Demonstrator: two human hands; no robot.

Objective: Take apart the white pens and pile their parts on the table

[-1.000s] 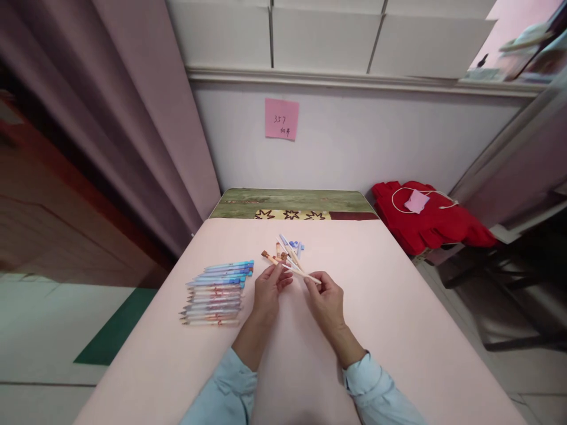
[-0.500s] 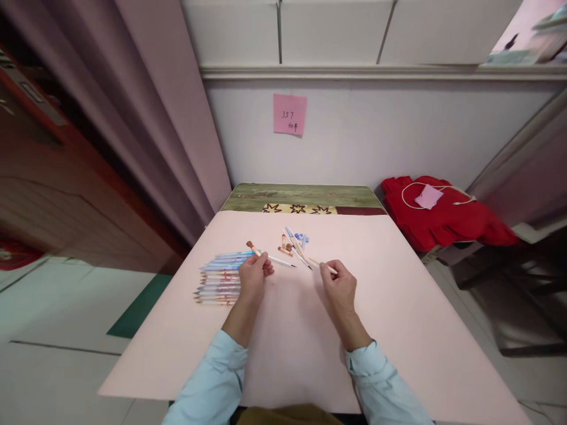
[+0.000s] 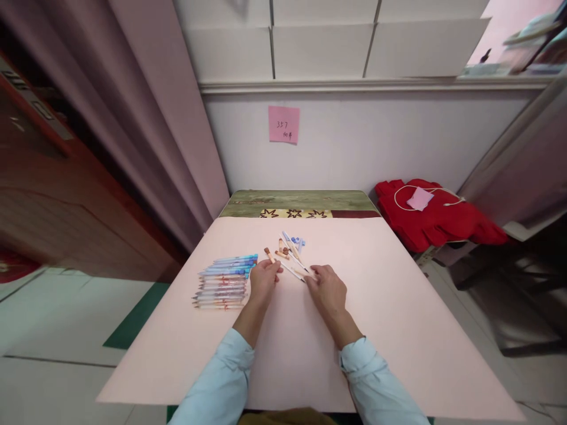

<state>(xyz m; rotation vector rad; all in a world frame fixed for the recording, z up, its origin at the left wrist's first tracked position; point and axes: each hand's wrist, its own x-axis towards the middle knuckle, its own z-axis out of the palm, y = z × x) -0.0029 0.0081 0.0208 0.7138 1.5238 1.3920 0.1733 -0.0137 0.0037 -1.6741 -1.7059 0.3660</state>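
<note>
While pinching a brown-topped pen [image 3: 289, 269] in the left hand [image 3: 264, 281], gripped a pale piece [image 3: 301, 272] in the right hand [image 3: 328, 289], with lined-up pens [image 3: 221, 289] at nine o'clock, loose parts [image 3: 282, 255] at twelve.

pale wall [image 3: 345, 141]; mauve curtain [image 3: 166, 100] at left; reddish-brown door [image 3: 93, 195]; pale tiled floor [image 3: 53, 383]
</note>
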